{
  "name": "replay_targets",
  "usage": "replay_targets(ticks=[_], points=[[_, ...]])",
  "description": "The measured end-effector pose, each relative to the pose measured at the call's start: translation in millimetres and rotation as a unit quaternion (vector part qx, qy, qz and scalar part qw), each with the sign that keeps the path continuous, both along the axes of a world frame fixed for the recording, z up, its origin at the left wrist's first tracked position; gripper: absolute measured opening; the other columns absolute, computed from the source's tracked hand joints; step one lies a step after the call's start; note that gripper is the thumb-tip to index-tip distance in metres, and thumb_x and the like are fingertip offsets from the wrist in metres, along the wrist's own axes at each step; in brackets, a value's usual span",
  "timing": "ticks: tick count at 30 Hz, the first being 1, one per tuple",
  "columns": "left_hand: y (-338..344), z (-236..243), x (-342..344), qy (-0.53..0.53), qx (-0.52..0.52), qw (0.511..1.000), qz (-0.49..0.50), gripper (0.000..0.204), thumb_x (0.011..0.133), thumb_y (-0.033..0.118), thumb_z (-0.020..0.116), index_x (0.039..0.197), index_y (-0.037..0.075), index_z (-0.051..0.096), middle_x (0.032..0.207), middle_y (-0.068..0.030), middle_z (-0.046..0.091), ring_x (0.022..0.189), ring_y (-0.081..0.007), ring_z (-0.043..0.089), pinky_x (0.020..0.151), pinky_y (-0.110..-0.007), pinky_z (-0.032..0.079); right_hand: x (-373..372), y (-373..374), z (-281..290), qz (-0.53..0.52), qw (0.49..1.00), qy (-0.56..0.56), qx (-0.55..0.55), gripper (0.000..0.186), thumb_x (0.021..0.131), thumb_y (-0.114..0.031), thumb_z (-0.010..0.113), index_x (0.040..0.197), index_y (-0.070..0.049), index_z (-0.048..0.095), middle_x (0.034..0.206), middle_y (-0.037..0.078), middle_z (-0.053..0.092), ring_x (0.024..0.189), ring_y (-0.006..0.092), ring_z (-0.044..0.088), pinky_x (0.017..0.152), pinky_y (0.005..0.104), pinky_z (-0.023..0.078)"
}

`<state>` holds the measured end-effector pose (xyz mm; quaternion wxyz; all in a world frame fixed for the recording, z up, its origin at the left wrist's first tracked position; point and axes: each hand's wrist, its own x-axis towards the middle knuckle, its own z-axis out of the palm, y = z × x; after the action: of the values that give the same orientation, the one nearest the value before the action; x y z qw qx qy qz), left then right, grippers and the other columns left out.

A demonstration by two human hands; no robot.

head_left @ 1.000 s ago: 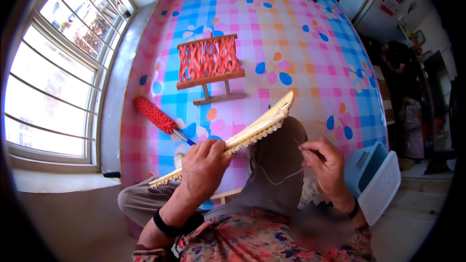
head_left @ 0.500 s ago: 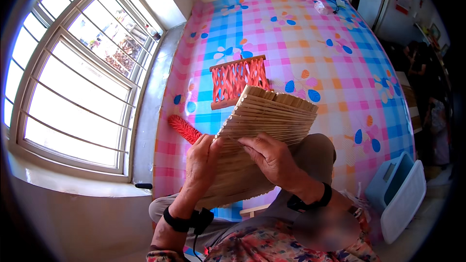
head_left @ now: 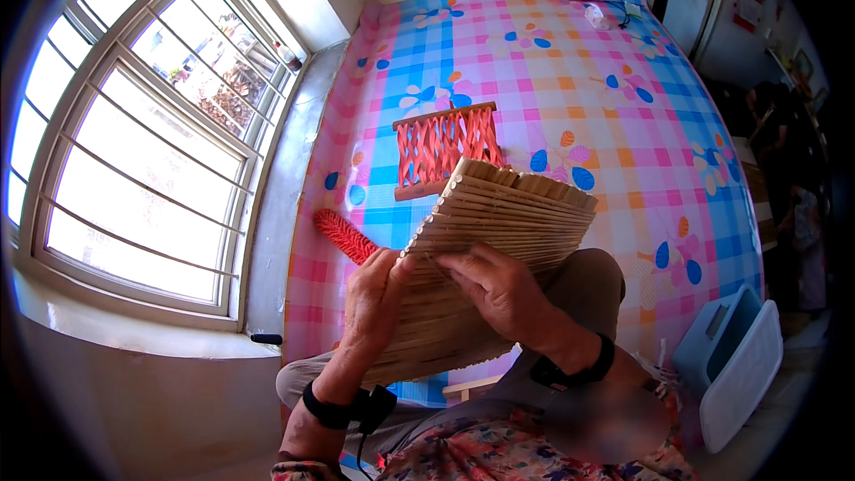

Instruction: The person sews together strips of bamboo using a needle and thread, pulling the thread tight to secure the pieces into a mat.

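Observation:
A mat of thin straw-coloured sticks (head_left: 499, 223), bound side by side, stands tilted over my lap. My left hand (head_left: 370, 298) is closed on its left edge, thumb near the stick ends. Against the face of the mat, my right hand (head_left: 499, 289) is closed in a pinch, fingertips close to the left thumb. Whatever is between those fingertips is too small to make out. Beyond the mat lies a red woven lattice with wooden end bars (head_left: 448, 150). A red braided bundle (head_left: 343, 234) lies just past my left hand.
A checked, flowered sheet (head_left: 552, 62) covers the surface around me. A barred window (head_left: 142, 187) with a grey sill is on the left. At the right stand a blue-grey bin (head_left: 712, 330) and a white lid (head_left: 744, 379). A black cable (head_left: 614, 4) lies at the far end.
The whole view has shifted slightly. My right fingertips are a little closer to my left hand along the mat. Both hands stay at the same edge.

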<state>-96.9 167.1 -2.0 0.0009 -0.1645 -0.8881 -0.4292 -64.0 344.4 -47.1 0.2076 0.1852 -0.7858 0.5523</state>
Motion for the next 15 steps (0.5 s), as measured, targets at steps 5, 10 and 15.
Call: replay_targets(ticks=[5, 10, 15], points=[[-1.3, 0.0, 0.6, 0.003, -0.002, 1.000, -0.002, 0.031, 0.096, 0.027, 0.053, 0.087, -0.002, 0.058, 0.077, -0.0141, 0.054, 0.070, -0.0277, 0.053, 0.066, -0.035, 0.043, 0.0, 3.0, 4.4, 0.016, 1.000, -0.009, 0.014, 0.024, 0.085, -0.005, 0.061, 0.109, -0.003, 0.062, 0.086, 0.015, 0.058, 0.078, 0.0336, 0.060, 0.068, 0.0396, 0.050], [0.5, 3.2, 1.9, -0.004, 0.001, 1.000, -0.003, 0.031, 0.096, 0.027, 0.053, 0.086, -0.002, 0.058, 0.077, -0.0141, 0.054, 0.070, -0.0278, 0.054, 0.067, -0.034, 0.043, 1.2, 7.1, 10.7, 0.030, 0.999, -0.025, 0.023, 0.022, 0.085, -0.004, 0.060, 0.108, -0.002, 0.062, 0.088, 0.016, 0.059, 0.080, 0.0345, 0.061, 0.069, 0.0398, 0.050], [-1.3, -0.3, 1.4, -0.002, 0.011, 1.000, -0.007, 0.031, 0.096, 0.026, 0.052, 0.086, -0.002, 0.057, 0.077, -0.0139, 0.054, 0.070, -0.0276, 0.053, 0.067, -0.034, 0.043, 1.6, 9.0, 12.6, 0.044, 0.998, -0.043, 0.018, 0.022, 0.085, -0.003, 0.059, 0.107, -0.002, 0.061, 0.092, 0.017, 0.060, 0.084, 0.0358, 0.061, 0.071, 0.0399, 0.050]])
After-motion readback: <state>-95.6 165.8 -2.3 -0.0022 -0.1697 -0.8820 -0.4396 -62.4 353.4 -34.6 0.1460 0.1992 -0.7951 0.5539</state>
